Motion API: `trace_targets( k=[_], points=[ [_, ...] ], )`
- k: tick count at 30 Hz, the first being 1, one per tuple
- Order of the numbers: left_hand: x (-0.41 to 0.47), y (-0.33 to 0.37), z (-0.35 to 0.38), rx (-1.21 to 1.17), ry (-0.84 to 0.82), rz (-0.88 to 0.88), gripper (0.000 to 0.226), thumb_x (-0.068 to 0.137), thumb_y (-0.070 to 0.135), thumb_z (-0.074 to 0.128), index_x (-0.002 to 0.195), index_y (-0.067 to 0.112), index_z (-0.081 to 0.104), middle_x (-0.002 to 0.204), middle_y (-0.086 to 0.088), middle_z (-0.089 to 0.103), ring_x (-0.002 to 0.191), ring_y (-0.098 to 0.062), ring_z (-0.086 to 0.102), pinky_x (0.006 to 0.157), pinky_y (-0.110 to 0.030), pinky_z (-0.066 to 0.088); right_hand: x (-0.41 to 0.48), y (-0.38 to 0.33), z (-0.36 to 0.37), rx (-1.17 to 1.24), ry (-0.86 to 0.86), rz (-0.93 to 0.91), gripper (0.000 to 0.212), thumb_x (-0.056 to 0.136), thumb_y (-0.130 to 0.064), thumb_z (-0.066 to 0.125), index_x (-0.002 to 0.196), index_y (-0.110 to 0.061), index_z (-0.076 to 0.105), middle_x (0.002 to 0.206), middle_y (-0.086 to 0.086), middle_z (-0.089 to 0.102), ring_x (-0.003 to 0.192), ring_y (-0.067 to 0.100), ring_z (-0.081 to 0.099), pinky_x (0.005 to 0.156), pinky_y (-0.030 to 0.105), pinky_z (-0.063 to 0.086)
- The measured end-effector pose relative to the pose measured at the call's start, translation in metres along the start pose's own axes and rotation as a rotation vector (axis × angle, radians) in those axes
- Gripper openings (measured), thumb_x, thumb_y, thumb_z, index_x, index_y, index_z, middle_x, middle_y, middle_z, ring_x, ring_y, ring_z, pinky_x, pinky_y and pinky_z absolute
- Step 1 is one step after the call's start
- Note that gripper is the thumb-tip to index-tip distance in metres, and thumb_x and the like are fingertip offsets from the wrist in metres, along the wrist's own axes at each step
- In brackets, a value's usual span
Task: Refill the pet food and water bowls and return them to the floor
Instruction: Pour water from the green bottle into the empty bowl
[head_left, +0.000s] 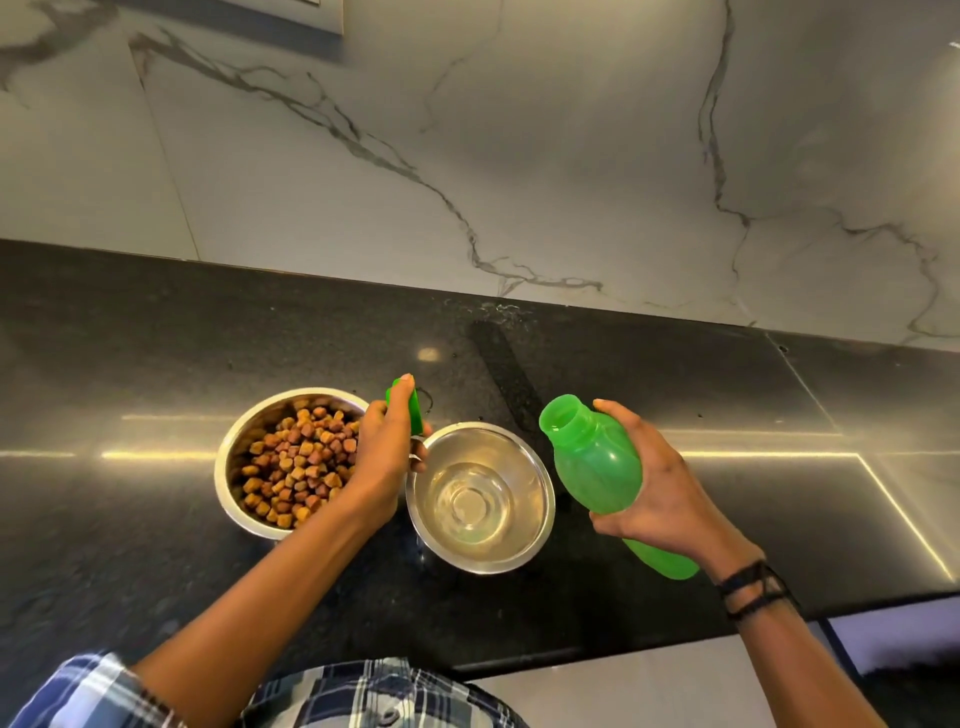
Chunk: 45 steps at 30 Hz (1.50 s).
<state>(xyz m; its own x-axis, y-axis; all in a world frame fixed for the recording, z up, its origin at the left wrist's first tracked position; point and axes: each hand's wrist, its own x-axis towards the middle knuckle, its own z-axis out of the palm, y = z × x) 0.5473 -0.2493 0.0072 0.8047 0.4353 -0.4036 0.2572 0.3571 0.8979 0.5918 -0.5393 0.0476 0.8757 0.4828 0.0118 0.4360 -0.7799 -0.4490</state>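
The water bowl (525, 458), round polished steel, stands on the speckled black stone counter (156, 338) and holds a shallow pool of clear water. Just to its left, nearly touching, sits a matching steel food bowl (234, 441) heaped with chunky brown and tan kibble (296, 467). Over the gap between them, the left hand (382, 457) curls around a glossy green plastic cap (413, 410). Right of the water bowl, the right hand (660, 488) wraps the waist of a translucent green plastic bottle (597, 467), tilted, its open round mouth towards the bowl's far rim. Behind the bowl rises a veined marble wall (519, 156).
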Motion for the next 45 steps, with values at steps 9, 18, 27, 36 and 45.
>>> trace_targets(
  k=[9, 18, 27, 36, 45],
  points=[
    [-0.005, -0.007, -0.001, 0.029, -0.041, 0.002, 0.040, 0.094, 0.055, 0.046, 0.099, 0.016, 0.051, 0.075, -0.004, 0.061, 0.052, -0.010, 0.053, 0.047, -0.024, 0.045, -0.005, -0.013, -0.003, -0.211, -0.150, -0.015, 0.122, 0.045, -0.043, 0.083, 0.141, -0.063, 0.010, 0.120, -0.020, 0.041, 0.102, 0.011, 0.053, 0.082, 0.032, 0.051],
    [-0.008, -0.008, -0.002, 0.045, 0.005, 0.051, 0.034, 0.093, 0.057, 0.045, 0.090, 0.024, 0.052, 0.078, -0.004, 0.063, 0.061, -0.013, 0.055, 0.054, -0.029, 0.045, -0.007, -0.021, -0.009, -0.289, -0.221, 0.028, 0.121, 0.049, -0.038, 0.087, 0.141, -0.057, 0.011, 0.125, -0.008, 0.046, 0.105, 0.020, 0.056, 0.083, 0.041, 0.055],
    [-0.007, -0.010, -0.002, 0.048, 0.006, 0.039, 0.032, 0.095, 0.054, 0.044, 0.089, 0.023, 0.052, 0.075, -0.001, 0.062, 0.056, -0.011, 0.053, 0.048, -0.025, 0.043, -0.004, -0.030, -0.012, -0.371, -0.227, 0.049, 0.120, 0.052, -0.037, 0.087, 0.145, -0.052, 0.012, 0.122, -0.005, 0.046, 0.103, 0.021, 0.057, 0.080, 0.040, 0.055],
    [-0.004, -0.012, -0.004, 0.062, 0.028, 0.029, 0.036, 0.094, 0.055, 0.044, 0.090, 0.021, 0.055, 0.073, -0.002, 0.063, 0.055, -0.010, 0.053, 0.046, -0.024, 0.043, 0.002, -0.033, -0.011, -0.418, -0.245, 0.045, 0.122, 0.053, -0.038, 0.088, 0.146, -0.051, 0.010, 0.123, -0.003, 0.046, 0.103, 0.020, 0.056, 0.078, 0.038, 0.054],
    [-0.002, -0.014, -0.005, 0.062, 0.033, 0.047, 0.043, 0.092, 0.057, 0.045, 0.093, 0.016, 0.057, 0.076, -0.005, 0.063, 0.060, -0.015, 0.052, 0.054, -0.031, 0.043, 0.003, -0.028, -0.013, -0.425, -0.245, 0.043, 0.124, 0.052, -0.039, 0.089, 0.145, -0.053, 0.007, 0.124, -0.004, 0.045, 0.094, 0.011, 0.045, 0.074, 0.033, 0.051]
  ],
)
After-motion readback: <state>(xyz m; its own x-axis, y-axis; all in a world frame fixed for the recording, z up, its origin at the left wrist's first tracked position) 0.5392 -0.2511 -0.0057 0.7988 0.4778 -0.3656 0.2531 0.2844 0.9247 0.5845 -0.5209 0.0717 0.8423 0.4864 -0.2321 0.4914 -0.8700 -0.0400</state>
